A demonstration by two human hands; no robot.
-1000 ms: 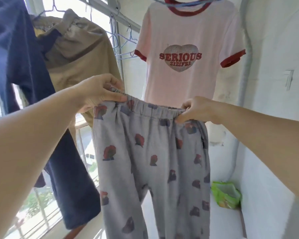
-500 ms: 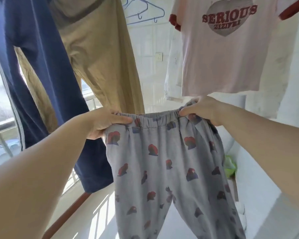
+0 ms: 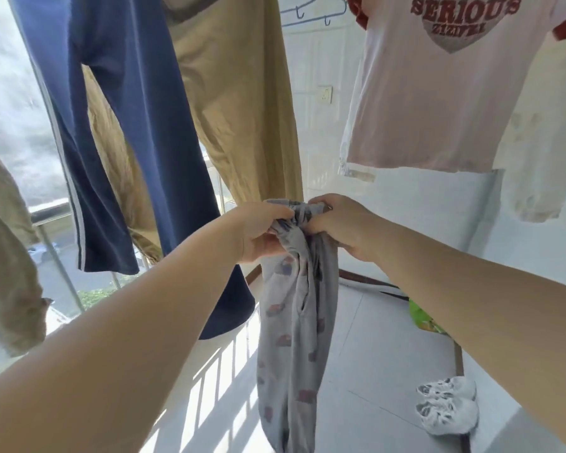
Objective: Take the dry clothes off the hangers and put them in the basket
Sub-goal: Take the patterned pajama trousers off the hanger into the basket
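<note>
Two hands, both closed around one pair of grey printed trousers (image 3: 293, 325): left hand (image 3: 258, 230) and right hand (image 3: 343, 227) meet at the bunched waistband, knuckles almost touching, legs hanging straight down together toward the floor tiles (image 3: 373, 371). Clothes hanging: one navy trousers (image 3: 125, 132) with white side stripes, one tan trousers (image 3: 239, 103) behind it, one pink T-shirt (image 3: 438, 93) with red cuffs and "SERIOUS" heart print, one khaki garment (image 3: 7, 256) at the far left edge. One empty blue hanger (image 3: 311, 11) top centre. One pair of white shoes (image 3: 448, 408) on the floor right. One green bag (image 3: 422, 318) partly hidden behind the right forearm. One wall socket (image 3: 326, 94). Basket not in sight.
</note>
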